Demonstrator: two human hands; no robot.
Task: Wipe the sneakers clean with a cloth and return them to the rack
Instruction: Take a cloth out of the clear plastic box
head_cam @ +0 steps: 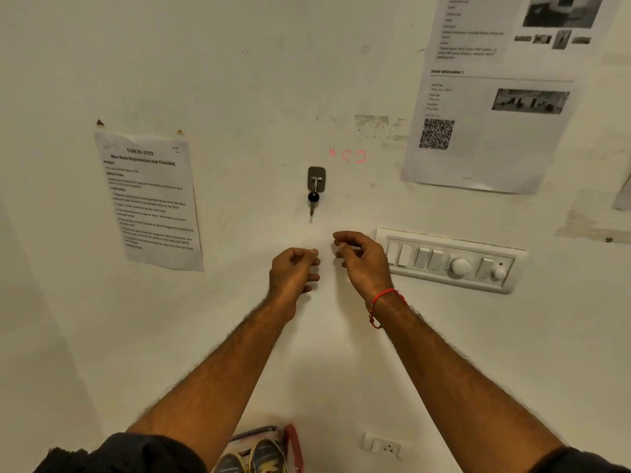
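Observation:
I face a cream wall with both arms raised in front of it. My left hand (294, 273) has its fingers curled in and holds nothing that I can see. My right hand (362, 259), with a red thread band on the wrist, is close beside it, its fingers loosely curled and slightly apart, also empty. The two hands are a small gap apart, just below a hanging key. At the bottom edge, between my arms, a pair of grey and yellow sneakers (254, 457) shows on a rack with a red frame (294, 445). No cloth is in view.
A key (312, 201) hangs from a metal hook (316, 177) above my hands. A white switch panel (450, 259) is on the wall to the right. A printed task sheet (152, 199) is taped at left, another sheet with a QR code (495, 97) at upper right. A socket (382, 445) sits low down.

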